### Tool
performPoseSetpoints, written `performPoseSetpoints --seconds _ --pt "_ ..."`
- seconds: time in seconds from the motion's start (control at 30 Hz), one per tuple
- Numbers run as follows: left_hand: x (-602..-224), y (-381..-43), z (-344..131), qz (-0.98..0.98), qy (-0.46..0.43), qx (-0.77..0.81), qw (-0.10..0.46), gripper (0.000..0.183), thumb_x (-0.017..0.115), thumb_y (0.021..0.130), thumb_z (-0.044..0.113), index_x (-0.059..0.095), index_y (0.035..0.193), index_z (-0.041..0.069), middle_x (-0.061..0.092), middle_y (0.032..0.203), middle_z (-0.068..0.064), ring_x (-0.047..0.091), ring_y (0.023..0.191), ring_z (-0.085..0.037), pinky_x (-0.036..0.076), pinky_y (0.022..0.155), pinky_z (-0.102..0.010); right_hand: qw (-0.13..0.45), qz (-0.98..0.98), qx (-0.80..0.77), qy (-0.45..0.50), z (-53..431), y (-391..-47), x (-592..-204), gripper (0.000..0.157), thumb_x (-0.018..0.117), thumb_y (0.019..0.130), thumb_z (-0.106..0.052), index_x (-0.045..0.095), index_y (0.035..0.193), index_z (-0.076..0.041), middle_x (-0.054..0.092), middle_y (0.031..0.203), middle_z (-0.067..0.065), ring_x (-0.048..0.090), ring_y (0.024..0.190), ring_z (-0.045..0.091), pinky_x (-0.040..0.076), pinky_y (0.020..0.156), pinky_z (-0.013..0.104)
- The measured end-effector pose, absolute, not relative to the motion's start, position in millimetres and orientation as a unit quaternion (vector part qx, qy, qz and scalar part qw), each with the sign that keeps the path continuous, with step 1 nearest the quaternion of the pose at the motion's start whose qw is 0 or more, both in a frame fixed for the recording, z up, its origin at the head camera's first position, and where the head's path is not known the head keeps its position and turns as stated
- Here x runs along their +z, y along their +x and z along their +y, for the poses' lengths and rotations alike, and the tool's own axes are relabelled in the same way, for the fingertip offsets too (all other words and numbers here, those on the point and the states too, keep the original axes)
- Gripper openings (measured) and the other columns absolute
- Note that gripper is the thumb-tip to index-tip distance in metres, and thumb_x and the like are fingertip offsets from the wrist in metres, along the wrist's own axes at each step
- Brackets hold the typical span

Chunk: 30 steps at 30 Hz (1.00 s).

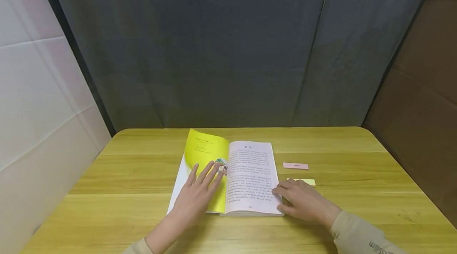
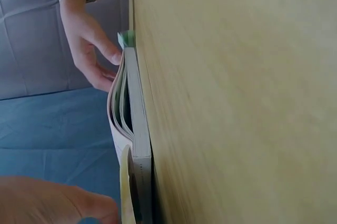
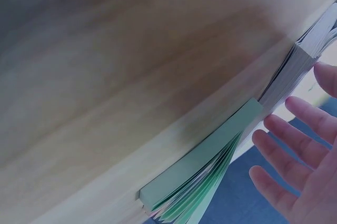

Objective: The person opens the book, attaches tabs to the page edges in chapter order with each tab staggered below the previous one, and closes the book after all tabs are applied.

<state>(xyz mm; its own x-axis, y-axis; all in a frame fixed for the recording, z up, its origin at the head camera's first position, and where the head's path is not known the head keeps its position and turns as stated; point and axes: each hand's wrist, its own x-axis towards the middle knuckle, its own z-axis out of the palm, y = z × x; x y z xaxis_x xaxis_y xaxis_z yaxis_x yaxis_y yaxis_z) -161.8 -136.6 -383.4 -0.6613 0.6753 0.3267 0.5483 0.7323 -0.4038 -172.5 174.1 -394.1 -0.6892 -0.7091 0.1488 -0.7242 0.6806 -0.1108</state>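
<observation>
An open book (image 1: 251, 190) lies on the table, with a yellow left-hand page (image 1: 201, 147) and a printed white right-hand page. My left hand (image 1: 195, 198) rests on the yellow page, fingers spread and straight, partly covering a small coloured picture (image 1: 222, 166). At the book's right edge is my right hand (image 1: 303, 200), its fingers (image 3: 295, 121) relaxed and slightly bent, touching the page's margin. In the left wrist view, several of the book's pages (image 2: 122, 103) bow up from the block. Neither hand grips anything.
Right of the book lie a pink paper slip (image 1: 295, 166) with a dark mark and a pale yellow-green sticky-note pad (image 1: 308, 182), partly behind the right hand. The pad's sheets fan up in the right wrist view. A grey partition (image 1: 214, 47) stands behind the wooden table (image 1: 125, 182).
</observation>
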Motion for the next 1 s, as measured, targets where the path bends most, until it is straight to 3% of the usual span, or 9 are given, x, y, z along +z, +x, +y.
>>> performPoseSetpoints --seconds 0.07,0.17,0.37,0.47,0.57,0.73,1.0 --pt "-386 -162 -137 -0.906 -0.335 0.139 0.218 0.067 0.066 0.061 0.004 0.046 0.126 0.006 0.035 0.134 -0.015 0.027 0.125 -0.029 0.014 0.1 -0.049 0.046 -0.916 0.078 0.392 174 -173 -394 0.034 0.059 0.081 -0.029 0.059 0.109 -0.01 0.055 0.104 0.001 0.052 0.094 0.021 0.042 0.077 0.044" --pt "-389 -163 -136 -0.915 -0.339 0.105 0.194 0.063 0.069 0.06 0.009 0.051 0.121 0.009 0.043 0.128 -0.013 0.035 0.12 -0.029 0.019 0.099 -0.048 0.051 -0.915 0.073 0.393 174 -173 -394 0.034 0.059 0.081 -0.029 0.059 0.109 -0.009 0.055 0.103 0.001 0.052 0.093 0.021 0.042 0.076 0.043" --pt "-393 -164 -126 -0.922 -0.362 -0.015 0.137 0.055 0.059 0.062 0.004 0.053 0.117 0.007 0.05 0.119 -0.012 0.046 0.11 -0.027 0.035 0.091 -0.044 0.054 -0.915 0.069 0.393 174 -173 -394 0.035 0.059 0.08 -0.03 0.059 0.108 -0.009 0.055 0.102 0.001 0.052 0.092 0.02 0.043 0.075 0.042" --pt "-394 -164 -119 -0.92 -0.37 -0.054 0.118 0.045 0.056 0.07 0.007 0.055 0.115 0.006 0.053 0.116 -0.012 0.051 0.104 -0.025 0.042 0.084 -0.039 0.052 -0.916 0.071 0.391 174 -173 -394 0.035 0.059 0.08 -0.03 0.059 0.108 -0.009 0.055 0.102 0.001 0.052 0.092 0.019 0.042 0.076 0.042" --pt "-395 -164 -114 -0.924 -0.363 -0.074 0.093 0.037 0.054 0.082 0.022 0.056 0.116 0.007 0.053 0.116 -0.011 0.052 0.103 -0.025 0.045 0.08 -0.037 0.054 -0.916 0.072 0.391 173 -172 -394 0.035 0.059 0.08 -0.029 0.059 0.108 -0.009 0.055 0.102 0.0 0.052 0.093 0.019 0.042 0.076 0.042" --pt "-396 -164 -108 -0.936 -0.337 -0.073 0.067 0.055 0.053 0.081 0.049 0.054 0.119 0.009 0.05 0.12 -0.009 0.049 0.107 -0.025 0.045 0.078 -0.039 0.06 -0.915 0.071 0.392 174 -172 -394 0.034 0.059 0.08 -0.029 0.059 0.108 -0.009 0.055 0.102 0.0 0.052 0.092 0.019 0.042 0.075 0.042" --pt "-398 -167 -106 -0.937 -0.332 -0.073 0.076 0.059 0.058 0.076 0.052 0.055 0.117 0.01 0.051 0.118 -0.008 0.05 0.105 -0.024 0.047 0.074 -0.038 0.048 -0.92 0.072 0.383 174 -173 -396 0.036 0.059 0.08 -0.032 0.059 0.11 -0.01 0.055 0.104 0.001 0.051 0.094 0.019 0.041 0.078 0.042"
